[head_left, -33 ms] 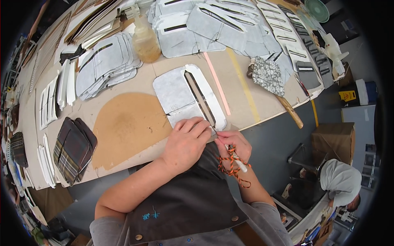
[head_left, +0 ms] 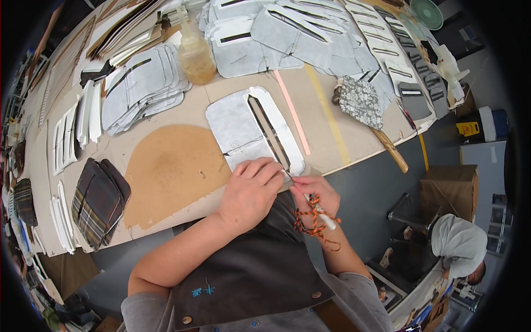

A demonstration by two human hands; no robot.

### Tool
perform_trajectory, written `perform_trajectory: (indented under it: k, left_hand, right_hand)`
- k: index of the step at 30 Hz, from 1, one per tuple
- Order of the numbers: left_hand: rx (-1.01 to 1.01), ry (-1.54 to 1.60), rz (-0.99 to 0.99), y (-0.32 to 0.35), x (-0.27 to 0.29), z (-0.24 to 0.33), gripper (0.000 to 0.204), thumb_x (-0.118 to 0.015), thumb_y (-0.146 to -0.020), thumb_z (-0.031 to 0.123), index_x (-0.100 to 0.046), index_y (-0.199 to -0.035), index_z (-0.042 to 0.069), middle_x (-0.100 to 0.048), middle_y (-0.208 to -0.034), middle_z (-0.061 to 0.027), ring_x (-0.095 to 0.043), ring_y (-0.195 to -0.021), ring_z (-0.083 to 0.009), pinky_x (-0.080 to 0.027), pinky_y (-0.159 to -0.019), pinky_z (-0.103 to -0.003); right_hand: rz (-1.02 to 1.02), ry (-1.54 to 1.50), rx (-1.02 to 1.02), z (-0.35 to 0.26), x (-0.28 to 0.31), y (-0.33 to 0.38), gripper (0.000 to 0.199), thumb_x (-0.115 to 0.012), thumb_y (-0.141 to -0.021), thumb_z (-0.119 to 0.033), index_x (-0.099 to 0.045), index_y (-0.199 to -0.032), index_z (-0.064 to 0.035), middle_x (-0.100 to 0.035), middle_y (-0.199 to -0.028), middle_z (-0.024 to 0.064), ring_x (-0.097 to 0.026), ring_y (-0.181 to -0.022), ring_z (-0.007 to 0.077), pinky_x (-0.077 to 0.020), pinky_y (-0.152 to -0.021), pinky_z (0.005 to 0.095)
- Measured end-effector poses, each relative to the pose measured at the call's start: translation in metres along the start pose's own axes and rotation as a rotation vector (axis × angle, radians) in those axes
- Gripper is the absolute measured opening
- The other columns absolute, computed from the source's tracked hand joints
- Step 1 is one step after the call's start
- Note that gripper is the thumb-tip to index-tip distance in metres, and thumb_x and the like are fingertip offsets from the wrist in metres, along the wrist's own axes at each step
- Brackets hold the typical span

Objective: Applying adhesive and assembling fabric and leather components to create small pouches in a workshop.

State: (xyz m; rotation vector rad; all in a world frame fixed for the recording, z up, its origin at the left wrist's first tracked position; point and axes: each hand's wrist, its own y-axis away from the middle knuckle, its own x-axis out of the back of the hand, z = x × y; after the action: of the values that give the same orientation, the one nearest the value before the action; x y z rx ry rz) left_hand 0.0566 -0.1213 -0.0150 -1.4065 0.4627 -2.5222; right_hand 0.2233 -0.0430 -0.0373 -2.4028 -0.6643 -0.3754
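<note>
A grey-white fabric panel (head_left: 235,119) with a long dark-edged slot lies at the table's near edge. My left hand (head_left: 251,185) is bent over its near end, fingers together and pressing on it; the thumb is hidden. Pinched in my right hand (head_left: 321,193) is a slim white-handled tool (head_left: 326,219) with a thin dark tip. That tip meets the panel near the slot's near end, close to my left fingertips. An orange-and-black cord (head_left: 313,213) tied to the tool hangs in loops over my right hand and wrist.
A tan rounded board (head_left: 171,171) lies left of the panel. Farther back are a bottle of amber liquid (head_left: 197,63) and stacked panels (head_left: 146,91). A wooden handle (head_left: 392,152) overhangs the right edge. Plaid pieces (head_left: 99,202) lie left. A person in a grey cap (head_left: 459,243) sits lower right.
The cord's lower loop has shifted slightly. Both hands and the panel stay practically where they were.
</note>
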Motion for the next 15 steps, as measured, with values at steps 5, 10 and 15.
perform_trajectory:
  k: [5, 10, 15]
  left_hand:
    - [0.035, 0.073, 0.039, 0.0, 0.002, 0.0, 0.02, -0.07, -0.075, 0.007, -0.065, -0.094, 0.007, -0.062, -0.107, -0.0026, -0.057, -0.107, -0.0231, -0.043, -0.086, -0.037]
    - [0.05, 0.106, 0.063, 0.0, -0.001, -0.001, 0.017, -0.07, -0.076, 0.006, -0.068, -0.093, 0.007, -0.064, -0.105, -0.0026, -0.058, -0.106, -0.0236, -0.044, -0.086, -0.037]
    - [0.053, 0.066, 0.043, -0.002, 0.002, 0.001, 0.016, -0.069, -0.077, 0.006, -0.068, -0.093, 0.006, -0.064, -0.103, -0.0028, -0.058, -0.105, -0.024, -0.044, -0.086, -0.037]
  right_hand:
    - [0.082, -0.204, -0.203, 0.003, 0.002, 0.002, 0.013, -0.072, -0.077, 0.006, -0.065, -0.086, -0.0006, -0.069, -0.091, 0.015, -0.066, -0.081, 0.0207, -0.0516, -0.072, 0.0273]
    - [0.104, -0.18, -0.202, -0.005, -0.006, 0.0, 0.013, -0.073, -0.077, 0.005, -0.065, -0.085, -0.0014, -0.069, -0.091, 0.015, -0.066, -0.081, 0.022, -0.0516, -0.072, 0.0277]
    - [0.065, 0.072, -0.032, -0.001, -0.011, 0.012, 0.016, -0.075, -0.075, 0.002, -0.064, -0.085, -0.0035, -0.069, -0.091, 0.0144, -0.066, -0.077, 0.0255, -0.0523, -0.069, 0.0293]
